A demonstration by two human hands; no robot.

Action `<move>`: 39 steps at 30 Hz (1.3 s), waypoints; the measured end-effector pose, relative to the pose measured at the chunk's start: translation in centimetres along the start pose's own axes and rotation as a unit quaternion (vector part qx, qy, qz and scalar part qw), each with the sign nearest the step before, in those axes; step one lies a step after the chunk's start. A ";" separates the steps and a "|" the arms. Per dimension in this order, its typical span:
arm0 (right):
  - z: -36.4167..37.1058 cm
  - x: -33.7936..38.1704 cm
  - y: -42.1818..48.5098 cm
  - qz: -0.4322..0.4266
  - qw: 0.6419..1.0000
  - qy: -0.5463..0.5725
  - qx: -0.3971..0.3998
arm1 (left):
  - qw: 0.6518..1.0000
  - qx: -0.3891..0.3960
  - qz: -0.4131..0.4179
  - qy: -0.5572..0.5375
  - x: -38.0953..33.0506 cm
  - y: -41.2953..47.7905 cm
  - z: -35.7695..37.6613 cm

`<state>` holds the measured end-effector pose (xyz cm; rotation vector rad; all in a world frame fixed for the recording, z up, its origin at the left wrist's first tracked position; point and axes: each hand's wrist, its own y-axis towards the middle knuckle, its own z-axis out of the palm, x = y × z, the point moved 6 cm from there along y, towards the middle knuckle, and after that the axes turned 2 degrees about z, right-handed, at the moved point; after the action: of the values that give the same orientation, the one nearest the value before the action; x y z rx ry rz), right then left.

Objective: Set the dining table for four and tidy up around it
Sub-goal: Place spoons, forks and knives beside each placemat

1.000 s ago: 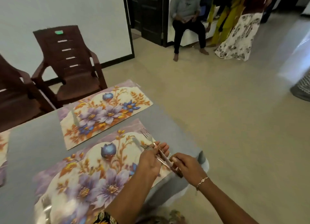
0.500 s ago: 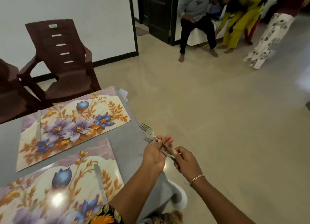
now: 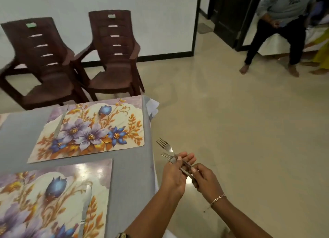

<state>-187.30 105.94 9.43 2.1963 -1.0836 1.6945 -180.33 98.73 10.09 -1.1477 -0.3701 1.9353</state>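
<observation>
Currently, two steel forks with dark handles (image 3: 166, 146) hang just past the grey-clothed table (image 3: 135, 175) edge, over open beige floor (image 3: 249, 148). Grip: left hand (image 3: 173, 177) curls round the handles; right hand (image 3: 206, 181) pinches their ends. Two brown plastic chairs (image 3: 110, 59) crowd the far side.

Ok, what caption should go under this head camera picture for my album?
The left hand and right hand hold forks beside the table; two flowery placemats each bear a knife.
</observation>
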 end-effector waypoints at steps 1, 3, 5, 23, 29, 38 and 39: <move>-0.7 0.1 1.0 -0.005 1.000 -0.002 0.018 | 1.000 -0.007 0.009 -0.013 0.2 0.7 0.8; -2.5 0.1 3.2 -0.018 0.998 -0.007 0.057 | 0.998 -0.029 0.028 -0.045 0.5 2.1 2.7; -4.9 0.3 5.2 -0.037 0.994 -0.035 0.098 | 0.995 -0.046 0.045 -0.081 1.3 3.2 4.7; -9.4 6.2 25.5 -0.083 0.938 -0.123 0.314 | 0.950 -0.154 0.157 -0.224 -5.5 14.8 12.3; -3.6 12.8 35.3 -0.112 0.893 -0.172 0.400 | 0.920 -0.177 0.196 -0.288 -13.8 21.2 11.4; 4.6 20.6 46.6 -0.170 0.838 -0.189 0.483 | 0.883 -0.263 0.238 -0.307 -24.0 28.3 10.5; 5.6 21.2 47.6 -0.189 0.825 -0.203 0.492 | 0.876 -0.272 0.243 -0.316 -24.7 29.1 10.3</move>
<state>-210.71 59.17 12.57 3.1548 0.3884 1.8305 -197.91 63.37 12.24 -0.9588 -1.1243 2.7568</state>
